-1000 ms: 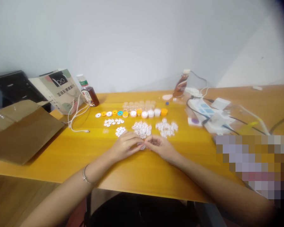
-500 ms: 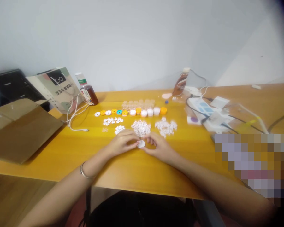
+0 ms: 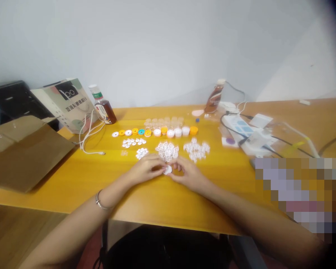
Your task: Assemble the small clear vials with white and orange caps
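Observation:
Between my two hands is a small round white disc (image 3: 167, 170), low over the table near its front. My left hand (image 3: 148, 168) pinches its left side with thumb and fingers. My right hand (image 3: 188, 172) grips the right side of the same disc, its other fingers curled. Just beyond my fingertips lies a heap of white lattice-like plastic pieces (image 3: 167, 149). A small cluster of white round pieces (image 3: 141, 152) sits near my left knuckles. Farther right spreads another pile of whitish clear pieces (image 3: 196, 150).
Behind the piles runs a row of orange, white and blue caps (image 3: 148, 133), with clear cups (image 3: 164, 122) behind. More white pieces (image 3: 133, 142) lie left. Bottles (image 3: 105, 110) (image 3: 213, 98) stand at the back. A cardboard box (image 3: 30, 153) is left; a power strip (image 3: 242, 130) with cables is right.
Both hands stay in nearly the same place around the white disc. The disc has tilted or shifted very slightly between the fingertips.

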`<state>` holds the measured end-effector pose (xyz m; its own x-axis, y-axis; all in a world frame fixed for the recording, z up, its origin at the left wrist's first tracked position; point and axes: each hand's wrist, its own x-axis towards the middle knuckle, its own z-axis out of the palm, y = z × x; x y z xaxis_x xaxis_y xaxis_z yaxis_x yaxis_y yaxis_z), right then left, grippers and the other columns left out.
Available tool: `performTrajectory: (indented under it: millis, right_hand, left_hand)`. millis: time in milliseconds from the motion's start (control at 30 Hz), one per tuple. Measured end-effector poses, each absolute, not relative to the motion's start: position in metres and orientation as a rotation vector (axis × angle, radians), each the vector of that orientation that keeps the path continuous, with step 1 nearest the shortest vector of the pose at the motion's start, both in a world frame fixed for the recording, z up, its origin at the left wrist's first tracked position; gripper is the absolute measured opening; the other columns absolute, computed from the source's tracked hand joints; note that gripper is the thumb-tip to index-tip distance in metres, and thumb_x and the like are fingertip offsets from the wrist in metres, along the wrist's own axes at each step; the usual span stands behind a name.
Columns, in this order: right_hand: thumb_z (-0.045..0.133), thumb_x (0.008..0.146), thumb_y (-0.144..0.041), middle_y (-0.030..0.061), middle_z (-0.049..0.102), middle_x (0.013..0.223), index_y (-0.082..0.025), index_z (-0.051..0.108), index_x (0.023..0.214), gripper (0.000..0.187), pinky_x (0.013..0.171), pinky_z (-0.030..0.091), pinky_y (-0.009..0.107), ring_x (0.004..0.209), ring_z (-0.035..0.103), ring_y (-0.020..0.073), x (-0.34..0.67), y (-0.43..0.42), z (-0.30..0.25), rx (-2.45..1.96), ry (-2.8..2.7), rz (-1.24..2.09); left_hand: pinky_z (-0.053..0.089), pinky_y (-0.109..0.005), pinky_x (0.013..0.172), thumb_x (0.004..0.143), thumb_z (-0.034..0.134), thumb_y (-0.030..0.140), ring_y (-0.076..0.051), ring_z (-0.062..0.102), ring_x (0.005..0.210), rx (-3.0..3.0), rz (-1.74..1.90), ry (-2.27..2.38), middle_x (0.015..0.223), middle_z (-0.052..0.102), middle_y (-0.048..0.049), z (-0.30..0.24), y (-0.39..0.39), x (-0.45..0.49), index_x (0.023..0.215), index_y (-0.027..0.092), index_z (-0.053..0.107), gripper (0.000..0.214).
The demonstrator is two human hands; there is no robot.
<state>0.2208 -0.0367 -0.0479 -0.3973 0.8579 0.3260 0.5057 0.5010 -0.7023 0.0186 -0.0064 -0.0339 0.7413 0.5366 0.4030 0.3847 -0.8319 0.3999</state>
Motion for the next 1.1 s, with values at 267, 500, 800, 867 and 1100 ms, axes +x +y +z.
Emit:
performTrajectory:
  millis: [267,500,800,867,1100]
  right_hand:
    - [0.061,0.074,-0.022,-0.0015,0.050,0.070,-0.019,0.059,0.085,0.011,0.059,0.038,0.023,0.064,0.047,0.0115,0.2203,-0.0372,-0.0475,-1.106,-2.067,0.649]
    - [0.061,0.074,-0.025,-0.0015,0.050,0.070,-0.019,0.058,0.089,0.016,0.058,0.039,0.023,0.063,0.046,0.0115,0.2210,-0.0359,-0.0514,-1.103,-2.054,0.658]
    - [0.061,0.074,-0.023,0.0000,0.051,0.072,-0.020,0.061,0.084,0.010,0.061,0.040,0.024,0.067,0.048,0.0124,0.2228,-0.0355,-0.0475,-1.081,-2.103,0.679]
    - [0.061,0.074,-0.023,0.0000,0.051,0.072,-0.020,0.061,0.084,0.010,0.061,0.039,0.024,0.067,0.048,0.0124,0.2229,-0.0351,-0.0480,-1.086,-2.109,0.680]
    - [0.062,0.075,-0.024,-0.0001,0.051,0.072,-0.019,0.061,0.085,0.012,0.061,0.039,0.024,0.066,0.047,0.0122,0.2231,-0.0344,-0.0497,-1.095,-2.113,0.667]
  left_hand:
    - [0.043,-0.026,0.072,0.086,0.051,0.025,-0.013,0.055,0.077,2.632,0.730,0.731,0.082,0.061,-0.0048,-0.0327,-0.0075,0.0210,0.089,0.016,0.063,0.016]
    - [0.044,-0.027,0.074,0.086,0.051,0.025,-0.013,0.055,0.079,2.643,0.736,0.712,0.084,0.062,-0.0056,-0.0327,-0.0078,0.0209,0.091,0.017,0.064,0.016]
    - [0.044,-0.027,0.073,0.086,0.051,0.025,-0.013,0.055,0.079,2.608,0.729,0.680,0.085,0.062,-0.0058,-0.0346,-0.0087,0.0219,0.091,0.017,0.064,0.016]
    - [0.044,-0.027,0.073,0.085,0.052,0.025,-0.013,0.055,0.079,2.596,0.731,0.672,0.085,0.061,-0.0058,-0.0353,-0.0082,0.0221,0.091,0.016,0.064,0.016]
    - [0.044,-0.026,0.071,0.085,0.052,0.023,-0.013,0.054,0.079,2.565,0.743,0.669,0.084,0.060,-0.0061,-0.0326,-0.0092,0.0234,0.089,0.015,0.064,0.015]
